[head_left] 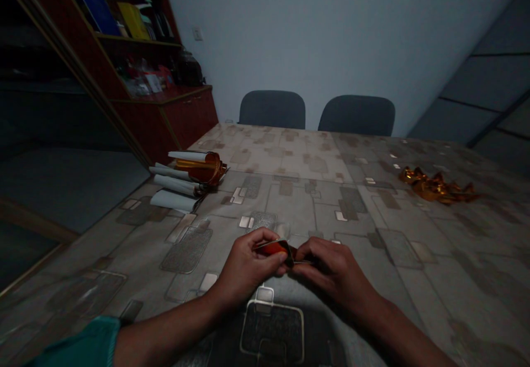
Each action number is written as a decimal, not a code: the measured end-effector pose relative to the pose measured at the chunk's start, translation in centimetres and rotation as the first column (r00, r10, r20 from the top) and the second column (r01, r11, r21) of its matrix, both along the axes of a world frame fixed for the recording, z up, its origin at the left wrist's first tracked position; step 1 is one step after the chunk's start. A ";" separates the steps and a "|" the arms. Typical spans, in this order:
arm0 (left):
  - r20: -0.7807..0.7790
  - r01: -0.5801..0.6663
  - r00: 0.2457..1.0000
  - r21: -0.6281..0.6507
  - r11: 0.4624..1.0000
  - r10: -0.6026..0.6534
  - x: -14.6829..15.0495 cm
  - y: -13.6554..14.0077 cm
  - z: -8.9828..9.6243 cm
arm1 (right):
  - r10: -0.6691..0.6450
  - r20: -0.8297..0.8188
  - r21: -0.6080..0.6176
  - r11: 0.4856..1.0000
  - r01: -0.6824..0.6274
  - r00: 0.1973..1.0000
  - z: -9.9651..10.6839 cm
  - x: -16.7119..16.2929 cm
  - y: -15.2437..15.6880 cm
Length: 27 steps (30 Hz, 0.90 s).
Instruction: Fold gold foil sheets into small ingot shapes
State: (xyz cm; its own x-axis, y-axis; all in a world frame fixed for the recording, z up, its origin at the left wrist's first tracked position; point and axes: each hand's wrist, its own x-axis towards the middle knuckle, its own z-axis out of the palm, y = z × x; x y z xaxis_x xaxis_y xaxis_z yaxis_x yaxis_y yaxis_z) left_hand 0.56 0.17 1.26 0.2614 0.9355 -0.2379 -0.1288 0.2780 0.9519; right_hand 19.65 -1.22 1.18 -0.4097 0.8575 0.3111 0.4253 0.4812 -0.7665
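Head view — folded orange foil [271,248] between left fingers [268,265] and right fingers [322,249] — both pinching opposite ends.

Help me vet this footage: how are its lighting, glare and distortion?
Head view: dim overall, cabinet leaning as if through a wide lens; head view: small glints on the gold pieces at right; head view: the held orange piece partly dark, the tablecloth beneath in soft shadow.
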 end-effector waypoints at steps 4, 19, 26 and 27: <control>-0.008 -0.039 0.999 0.019 0.999 0.039 -0.1 0.1 -0.6 | -0.038 -0.069 -0.143 0.989 0.028 0.997 0.6 0.0 -0.3; 0.018 -0.080 0.997 -0.031 0.996 0.080 -0.2 0.2 -0.5 | -0.125 -0.424 -0.503 0.856 -0.118 0.897 -0.1 0.1 -0.5; 0.031 -0.093 0.995 -0.002 0.996 0.093 -0.6 0.2 -0.7 | -0.103 -0.485 -0.484 0.859 -0.168 0.868 -0.3 0.6 -0.2; 0.031 -0.083 0.996 0.000 0.997 0.083 -0.6 0.2 -0.7 | -0.119 -0.442 -0.478 0.870 -0.121 0.889 -0.3 0.6 -0.1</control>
